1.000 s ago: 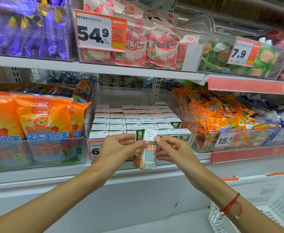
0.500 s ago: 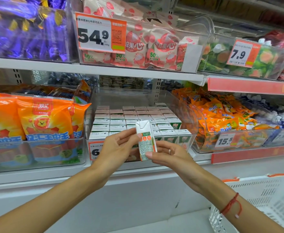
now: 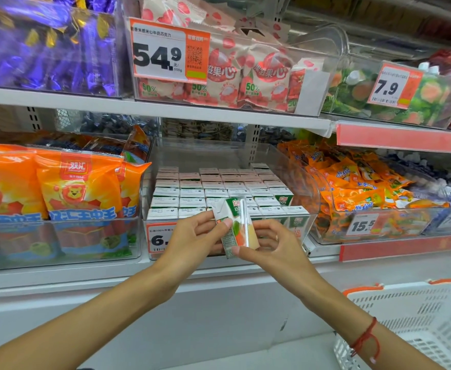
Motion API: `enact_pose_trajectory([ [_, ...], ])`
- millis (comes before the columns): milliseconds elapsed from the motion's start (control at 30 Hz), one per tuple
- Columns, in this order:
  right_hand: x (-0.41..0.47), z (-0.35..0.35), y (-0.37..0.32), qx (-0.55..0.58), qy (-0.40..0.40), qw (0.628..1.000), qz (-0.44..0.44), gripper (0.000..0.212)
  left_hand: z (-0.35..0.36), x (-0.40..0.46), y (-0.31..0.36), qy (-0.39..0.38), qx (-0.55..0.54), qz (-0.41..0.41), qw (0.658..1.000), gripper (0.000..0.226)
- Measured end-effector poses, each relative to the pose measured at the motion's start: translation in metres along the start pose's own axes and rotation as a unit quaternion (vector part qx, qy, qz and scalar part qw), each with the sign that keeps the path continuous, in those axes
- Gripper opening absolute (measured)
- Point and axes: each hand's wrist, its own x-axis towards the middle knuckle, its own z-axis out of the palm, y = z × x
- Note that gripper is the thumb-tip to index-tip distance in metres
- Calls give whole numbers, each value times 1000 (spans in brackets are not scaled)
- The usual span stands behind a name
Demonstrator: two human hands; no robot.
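I hold a small juice carton (image 3: 236,225) in both hands in front of a shop shelf. It is white and green with fruit printed on it, and a wrapped straw runs down its side. My left hand (image 3: 195,240) pinches its left edge with thumb and fingers. My right hand (image 3: 275,247) grips its lower right side, thumb at the bottom corner. The carton tilts slightly, top to the left. Behind it a clear plastic bin (image 3: 305,190) holds several rows of the same cartons (image 3: 219,186).
Orange sausage packs (image 3: 77,188) fill the bin on the left and orange snack bags (image 3: 357,185) the bin on the right. The upper shelf carries purple sweets (image 3: 45,46), lychee-print bags (image 3: 245,73) and price tags. A white basket with orange handles (image 3: 416,321) stands at lower right.
The carton has been turned in my hands: first its broad printed face showed, then its narrow label side, now the side with the straw. Both hands stayed in front of the bin.
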Motion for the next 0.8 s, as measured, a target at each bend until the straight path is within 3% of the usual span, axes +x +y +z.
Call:
enact_pose_trajectory([
  [100, -4, 6, -2, -62, 53, 996, -47, 49, 3, -1, 1, -5, 9, 3, 1000, 15],
  [167, -5, 7, -4, -65, 42, 996, -53, 51, 3, -1, 3, -3, 20, 13, 1000, 15],
  [333, 2, -9, -12, 127, -69, 987, 74, 40, -5, 3, 11, -5, -28, -33, 999, 16],
  [467, 1, -11, -13, 168, -111, 977, 70, 26, -7, 4, 9, 11, -24, -40, 999, 10],
  [533, 0, -9, -14, 134, -71, 987, 58, 25, -6, 3, 7, 25, 0, -38, 999, 3],
  [667, -2, -7, -17, 7, 74, 997, -31, 30, 0, 2, 8, 16, 45, -11, 999, 17],
  [800, -12, 4, -17, -71, 97, 982, -142, 34, 4, 1, 8, 7, 62, -12, 998, 27],
])
